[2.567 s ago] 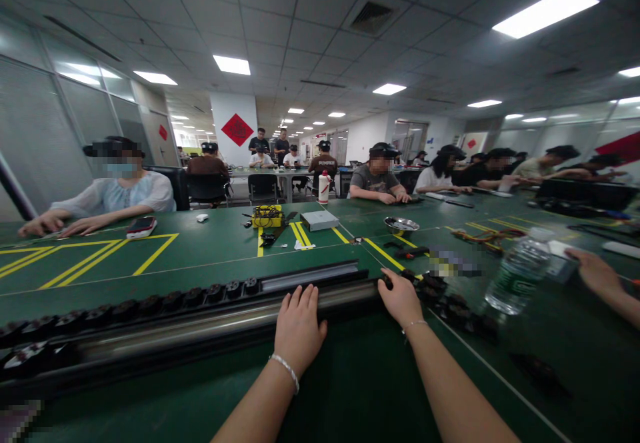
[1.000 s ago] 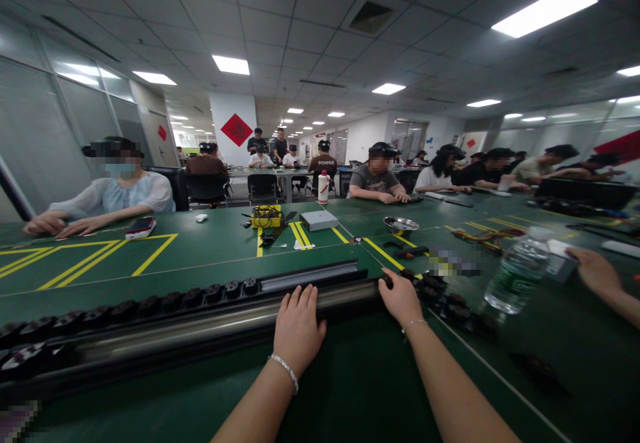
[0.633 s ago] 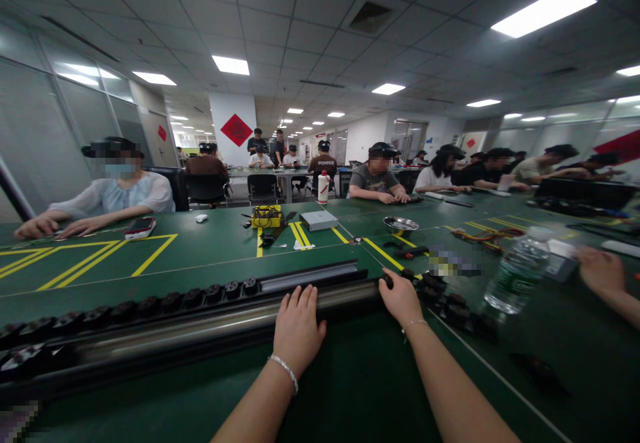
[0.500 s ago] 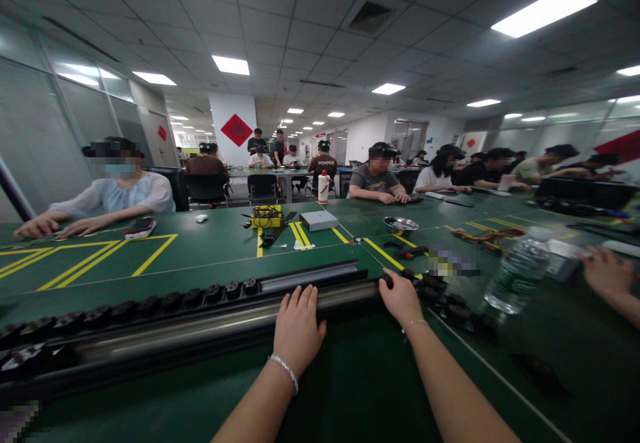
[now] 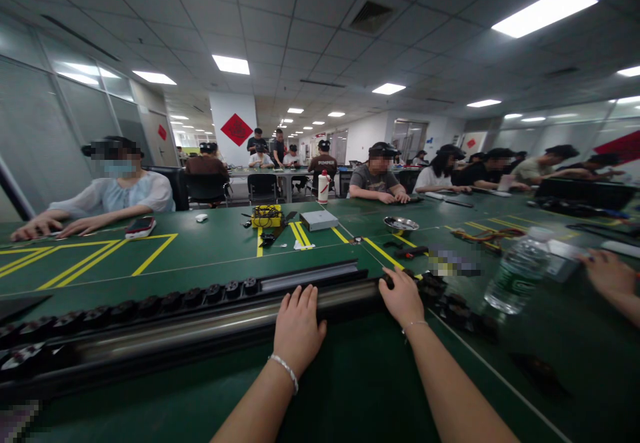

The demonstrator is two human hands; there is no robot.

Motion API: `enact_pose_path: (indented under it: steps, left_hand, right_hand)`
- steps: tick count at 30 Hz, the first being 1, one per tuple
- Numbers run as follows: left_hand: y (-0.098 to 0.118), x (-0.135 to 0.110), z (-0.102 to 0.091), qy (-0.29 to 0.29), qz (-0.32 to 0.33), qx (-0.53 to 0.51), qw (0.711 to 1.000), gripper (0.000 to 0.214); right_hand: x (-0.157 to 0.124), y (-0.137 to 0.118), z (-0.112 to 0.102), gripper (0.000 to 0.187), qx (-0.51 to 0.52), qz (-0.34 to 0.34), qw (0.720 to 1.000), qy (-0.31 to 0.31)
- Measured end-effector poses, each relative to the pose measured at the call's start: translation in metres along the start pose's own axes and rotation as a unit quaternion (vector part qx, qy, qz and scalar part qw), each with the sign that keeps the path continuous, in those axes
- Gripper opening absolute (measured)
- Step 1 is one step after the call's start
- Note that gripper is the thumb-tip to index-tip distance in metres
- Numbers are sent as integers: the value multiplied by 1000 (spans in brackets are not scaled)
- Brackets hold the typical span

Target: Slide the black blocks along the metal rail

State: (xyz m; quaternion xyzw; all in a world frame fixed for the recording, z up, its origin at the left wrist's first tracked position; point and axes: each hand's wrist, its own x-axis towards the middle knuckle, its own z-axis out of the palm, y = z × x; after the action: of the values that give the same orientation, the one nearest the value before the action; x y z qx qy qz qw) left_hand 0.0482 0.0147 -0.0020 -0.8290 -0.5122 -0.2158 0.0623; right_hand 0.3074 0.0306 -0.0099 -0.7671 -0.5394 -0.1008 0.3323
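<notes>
A long dark channel with a shiny metallic inner surface [image 5: 200, 328] lies across the green table in front of me. My left hand [image 5: 299, 330] rests flat over its near edge, fingers together and stretched out. At the channel's right end is my right hand [image 5: 403, 298], thumb and fingers bent around something dark and small, mostly hidden. Black round parts [image 5: 193, 298] stand in a row along a second, parallel rail [image 5: 315, 276] just behind. More black round parts [image 5: 457, 310] lie right of my right hand.
A water bottle [image 5: 520, 270] stands at right, near another person's hand [image 5: 610, 273]. Farther back are a metal bowl [image 5: 401, 224], a grey box [image 5: 319, 220] and a yellow block wrapped in black cable [image 5: 267, 216]. People sit around the table.
My right hand's fingers have shifted slightly at the channel's end; my left hand stays put. A dark flat shape now shows at the left edge, behind the row of black parts.
</notes>
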Motion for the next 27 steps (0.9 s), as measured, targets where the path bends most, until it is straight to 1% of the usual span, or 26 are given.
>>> enact_pose_path:
  steps: [5,10,19,27]
  left_hand:
    - [0,0,0,6,2,-5,1000,59]
    - [0,-1,-1,5,0,0,1000,60]
    - [0,-1,0,5,2,0,1000,60]
    - [-1,-1,3,17,5,-8,1000,60]
  right_hand:
    - [-1,-3,-5,42,29,7,999,-21]
    - [-2,-4,-5,41,48,11,999,-14]
    - [-1,-5,-5,42,33,20,999,-23]
    - [-2,-7,-8,43,42,22,999,-25]
